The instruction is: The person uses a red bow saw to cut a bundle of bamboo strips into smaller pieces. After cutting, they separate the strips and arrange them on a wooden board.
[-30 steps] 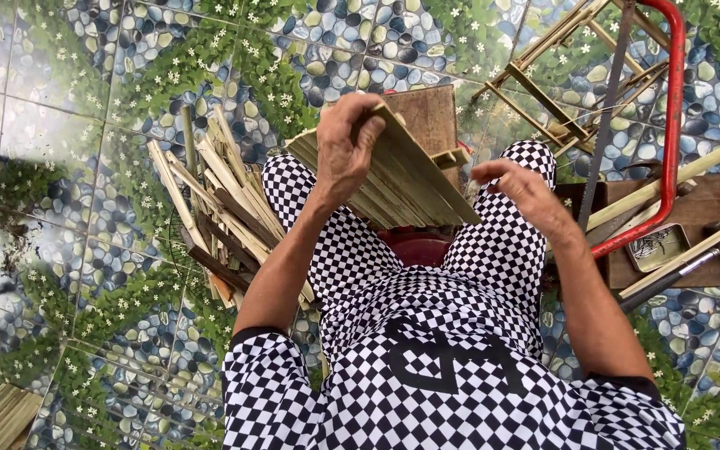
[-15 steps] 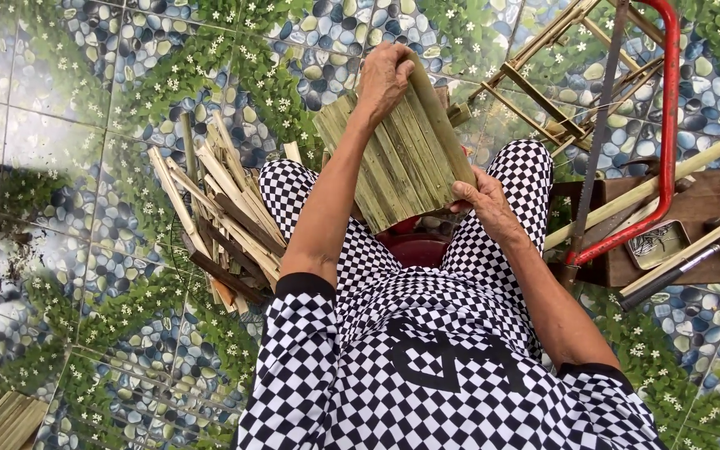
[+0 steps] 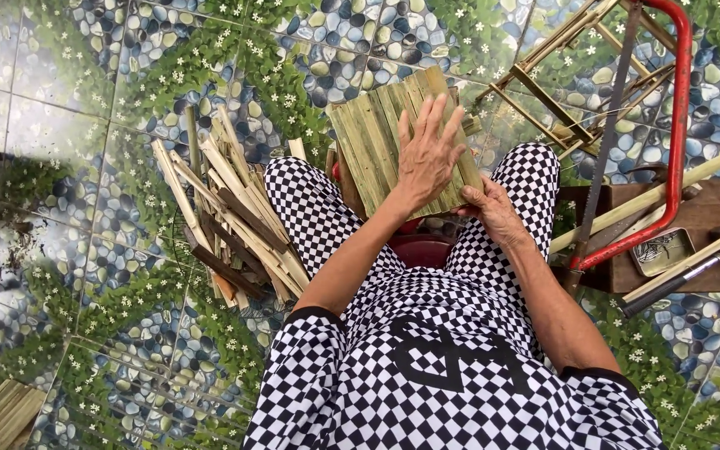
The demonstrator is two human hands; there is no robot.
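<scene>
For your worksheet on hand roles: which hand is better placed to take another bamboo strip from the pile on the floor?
Probably the left hand. It lies open on the bundle of green bamboo slats, on the same side as the pile of bamboo strips. The right hand grips the bundle's lower edge.

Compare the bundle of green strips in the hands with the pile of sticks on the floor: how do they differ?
The green bundle lies flat and aligned, held between the left hand and right hand. The stick pile is loose, crossed, and untouched on the tiled floor. The bundle is greenish; the pile is pale and brown. Both are long thin strips.
</scene>
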